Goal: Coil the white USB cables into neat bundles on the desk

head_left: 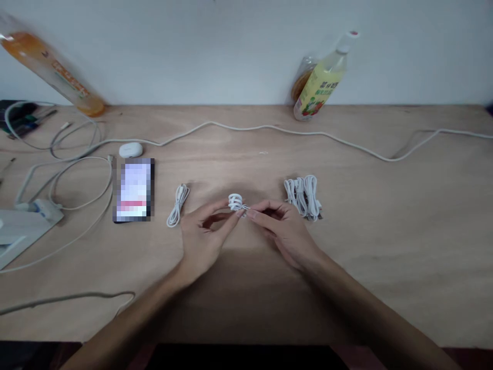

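Above the middle of the wooden table, my left hand (206, 234) pinches a coiled white cable (235, 201) between thumb and fingers, its loops standing up past the fingertips. My right hand (283, 226) meets it from the right, thumb and forefinger closed on a thin strand, seemingly a tie, at the coil's side. The fingertips partly hide that strand. One bundled white cable (178, 205) lies left of my left hand. Several bundled white USB cables (303, 197) lie side by side just beyond my right hand.
A small white loop (263, 152) lies farther back. At left are a phone (134, 190), a white earbud case (130, 150), a power strip (31, 231) and tangled cords. A long white cord (265, 127) crosses behind. An orange bottle (57, 74) and a yellow bottle (321, 85) stand by the wall.
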Demonstrator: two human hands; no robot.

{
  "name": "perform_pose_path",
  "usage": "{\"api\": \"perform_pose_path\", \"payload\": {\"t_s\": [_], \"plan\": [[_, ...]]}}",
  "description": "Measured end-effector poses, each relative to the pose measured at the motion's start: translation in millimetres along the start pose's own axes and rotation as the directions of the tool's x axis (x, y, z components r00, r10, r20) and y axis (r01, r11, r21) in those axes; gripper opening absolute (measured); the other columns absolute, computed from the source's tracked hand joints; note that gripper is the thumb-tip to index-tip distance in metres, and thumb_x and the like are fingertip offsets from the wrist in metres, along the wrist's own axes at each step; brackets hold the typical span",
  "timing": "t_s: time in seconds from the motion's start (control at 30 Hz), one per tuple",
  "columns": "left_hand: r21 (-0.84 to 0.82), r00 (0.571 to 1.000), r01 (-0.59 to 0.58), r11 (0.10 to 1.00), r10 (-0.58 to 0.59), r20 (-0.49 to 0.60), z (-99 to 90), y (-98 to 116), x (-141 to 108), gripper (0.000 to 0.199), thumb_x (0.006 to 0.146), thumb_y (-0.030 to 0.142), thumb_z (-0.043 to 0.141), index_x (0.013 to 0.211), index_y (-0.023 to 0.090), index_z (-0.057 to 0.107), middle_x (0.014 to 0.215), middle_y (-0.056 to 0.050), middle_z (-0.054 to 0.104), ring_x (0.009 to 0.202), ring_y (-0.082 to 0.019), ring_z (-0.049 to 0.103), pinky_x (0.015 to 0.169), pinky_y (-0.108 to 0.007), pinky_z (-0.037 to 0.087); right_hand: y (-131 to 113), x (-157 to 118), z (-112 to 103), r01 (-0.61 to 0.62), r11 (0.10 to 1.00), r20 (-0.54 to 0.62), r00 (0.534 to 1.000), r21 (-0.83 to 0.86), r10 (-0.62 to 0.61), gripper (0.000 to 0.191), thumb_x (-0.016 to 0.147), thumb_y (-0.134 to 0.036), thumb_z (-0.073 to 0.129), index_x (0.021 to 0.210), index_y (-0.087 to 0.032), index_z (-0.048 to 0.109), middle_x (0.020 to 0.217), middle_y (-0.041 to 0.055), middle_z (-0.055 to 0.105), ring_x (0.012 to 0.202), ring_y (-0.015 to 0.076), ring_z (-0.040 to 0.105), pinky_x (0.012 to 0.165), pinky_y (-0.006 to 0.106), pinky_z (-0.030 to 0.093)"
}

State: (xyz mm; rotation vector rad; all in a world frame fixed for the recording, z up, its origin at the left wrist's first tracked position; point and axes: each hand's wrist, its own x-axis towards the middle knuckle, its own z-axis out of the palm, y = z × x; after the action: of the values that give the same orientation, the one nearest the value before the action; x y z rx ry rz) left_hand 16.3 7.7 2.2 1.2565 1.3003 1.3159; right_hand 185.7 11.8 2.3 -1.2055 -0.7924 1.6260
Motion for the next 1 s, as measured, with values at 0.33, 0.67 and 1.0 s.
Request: {"api": "perform_pose_path", "payload": {"t_s": [0.33,0.67,1.0], "plan": [[0.076,0.991,-0.131,0.988,0.134,-0.03,1.3,-7.8,-1.4,0.018,0.085,0.02,0.089,0.102,0.022,0.088,0.101,-0.002,0.089,0.087,-0.02,0.087,0.08,-0.03,0.075,-1.1,-8.5,6.4,-0.182,0.972,0.019,0.983,0.146,0.181,0.036,0.062,-0.049,0.101,0.074,-0.023,0.08,0.062,-0.0072,0.05,0.052,0.0065,0.028,0.045,0.025,0.016],[0.125,0.987,-0.161,0.979,0.162,0.008,0.4,-9.4,-2.4,0.015,0.088,0.021,0.087,0.103,0.022,0.088,0.102,-0.001,0.089,0.088,-0.019,0.086,0.084,-0.03,0.074,16.6,-14.2,4.4,0.446,0.711,-0.033,0.835,-0.543,-0.549,0.014,0.094,-0.022,0.076,0.08,-0.024,0.076,0.07,-0.003,0.064,0.061,0.0124,0.054,0.057,0.027,0.044],[0.145,0.989,-0.14,0.979,0.132,0.062,-1.5,-8.0,-0.3,0.017,0.088,0.021,0.085,0.105,0.022,0.088,0.101,-0.002,0.089,0.087,-0.02,0.087,0.082,-0.03,0.074,15.0,-3.4,-12.5,0.643,-0.015,0.414,0.476,-0.766,-0.776,0.012,0.108,-0.013,0.064,0.111,-0.019,0.074,0.099,0.0087,0.072,0.081,0.0175,0.069,0.068,0.029,0.057]]}}
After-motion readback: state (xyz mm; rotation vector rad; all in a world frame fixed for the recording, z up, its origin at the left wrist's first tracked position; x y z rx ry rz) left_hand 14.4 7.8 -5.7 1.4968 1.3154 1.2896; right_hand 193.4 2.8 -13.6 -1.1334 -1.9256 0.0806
